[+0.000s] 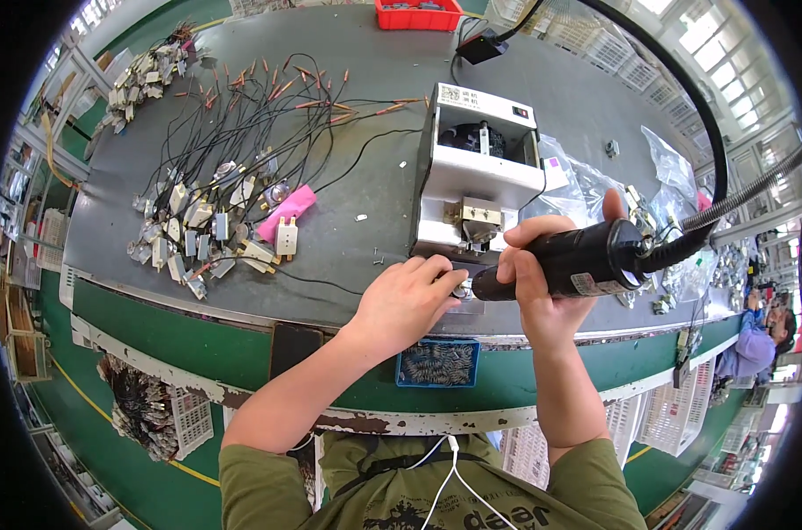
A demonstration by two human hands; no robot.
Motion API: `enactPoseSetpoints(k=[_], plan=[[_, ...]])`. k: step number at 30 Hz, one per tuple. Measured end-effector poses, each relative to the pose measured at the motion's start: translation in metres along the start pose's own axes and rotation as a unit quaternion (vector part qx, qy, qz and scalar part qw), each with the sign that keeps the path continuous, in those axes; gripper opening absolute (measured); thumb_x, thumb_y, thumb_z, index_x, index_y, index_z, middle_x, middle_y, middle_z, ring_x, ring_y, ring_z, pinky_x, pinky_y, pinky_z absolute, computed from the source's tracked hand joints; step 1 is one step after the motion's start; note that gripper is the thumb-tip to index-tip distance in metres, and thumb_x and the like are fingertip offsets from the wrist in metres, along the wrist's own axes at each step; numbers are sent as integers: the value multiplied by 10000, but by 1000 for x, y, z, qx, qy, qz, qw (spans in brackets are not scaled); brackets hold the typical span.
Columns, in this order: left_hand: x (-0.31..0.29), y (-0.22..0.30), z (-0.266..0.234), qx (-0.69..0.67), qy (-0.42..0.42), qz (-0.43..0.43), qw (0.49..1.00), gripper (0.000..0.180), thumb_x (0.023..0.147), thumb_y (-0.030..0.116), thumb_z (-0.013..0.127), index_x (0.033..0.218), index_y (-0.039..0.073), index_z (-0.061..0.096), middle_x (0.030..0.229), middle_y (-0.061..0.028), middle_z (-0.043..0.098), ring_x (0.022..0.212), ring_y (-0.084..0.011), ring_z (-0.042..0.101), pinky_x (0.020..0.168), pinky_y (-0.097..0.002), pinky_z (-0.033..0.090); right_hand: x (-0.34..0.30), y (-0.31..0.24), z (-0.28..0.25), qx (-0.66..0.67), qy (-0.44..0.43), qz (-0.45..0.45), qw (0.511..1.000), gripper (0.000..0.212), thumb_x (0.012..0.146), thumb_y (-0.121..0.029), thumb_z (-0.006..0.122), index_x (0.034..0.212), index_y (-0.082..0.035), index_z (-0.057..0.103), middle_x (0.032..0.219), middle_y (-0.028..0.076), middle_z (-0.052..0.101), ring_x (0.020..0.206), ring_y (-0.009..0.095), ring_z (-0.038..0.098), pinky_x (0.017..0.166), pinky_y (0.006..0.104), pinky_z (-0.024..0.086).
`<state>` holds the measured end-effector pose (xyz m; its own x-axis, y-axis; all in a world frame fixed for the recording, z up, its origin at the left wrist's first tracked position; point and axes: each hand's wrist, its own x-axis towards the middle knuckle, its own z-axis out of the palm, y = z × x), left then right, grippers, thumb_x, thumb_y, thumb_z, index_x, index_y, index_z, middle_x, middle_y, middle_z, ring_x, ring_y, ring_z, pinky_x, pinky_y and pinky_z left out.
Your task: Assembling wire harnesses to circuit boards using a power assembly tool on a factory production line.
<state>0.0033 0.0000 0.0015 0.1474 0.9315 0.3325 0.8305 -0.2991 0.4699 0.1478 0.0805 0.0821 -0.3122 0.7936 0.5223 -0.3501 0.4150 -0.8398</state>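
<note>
My right hand (551,274) is wrapped round a black electric screwdriver (586,258), held almost level with its nose pointing left. At that nose my left hand (410,296) is closed, fingertips pinched on a small shiny piece (462,286) that the fingers mostly cover. A thin black wire (326,284) runs from the left and disappears behind this hand. Just beyond both hands stands a silver box-shaped machine (432,208) with a dark drum inside and a small metal block (480,215) at its front. A few loose screws (378,257) lie beside it.
Left on the grey table (366,53) lies a pile of small white-and-grey plug parts (198,234) with black wires and a pink piece (288,212). A blue tray (437,383) of small metal parts sits below my hands. Plastic bags (670,163), a red bin (419,18) and a co-worker (754,349) are farther off.
</note>
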Motion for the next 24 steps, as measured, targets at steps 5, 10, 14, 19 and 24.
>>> enactPoseSetpoints(k=[5,10,14,19,24], plan=[[2,0,-6,0,-7,12,1000,378,871,228,720,1219,104,641,1024,-38,581,914,-240,623,781,-372,527,4,-9,-7,-11,-29,-3,1000,954,838,118,651,1557,-63,51,960,150,669,768,154,660,666,275,552],[-10,14,-13,-48,-24,-2,999,403,846,192,748,1235,172,647,1045,-25,611,861,-227,670,711,-350,558,9,-43,-17,27,-2,-63,998,896,926,-104,689,1589,-150,88,923,140,583,584,165,568,556,307,520],[-13,19,-13,-30,-18,-14,999,415,835,160,749,1236,192,649,1037,-21,614,845,-211,676,684,-344,564,12,-32,-24,-36,7,2,999,892,896,-60,700,1582,-118,132,923,141,617,608,170,598,601,305,535],[-13,39,-32,71,-57,-39,995,351,873,203,705,1220,176,655,1051,-35,638,823,-225,692,652,-362,561,18,-13,-27,-106,4,-43,993,939,898,-85,714,1588,-78,77,1203,195,601,897,222,661,796,363,544],[-29,28,-124,-47,10,-174,984,377,934,164,677,1308,156,637,1012,-88,687,818,-275,683,734,-344,546,5,-10,-35,-219,110,-358,901,898,906,-101,702,1589,-76,118,1430,245,464,1188,339,565,934,478,491]])
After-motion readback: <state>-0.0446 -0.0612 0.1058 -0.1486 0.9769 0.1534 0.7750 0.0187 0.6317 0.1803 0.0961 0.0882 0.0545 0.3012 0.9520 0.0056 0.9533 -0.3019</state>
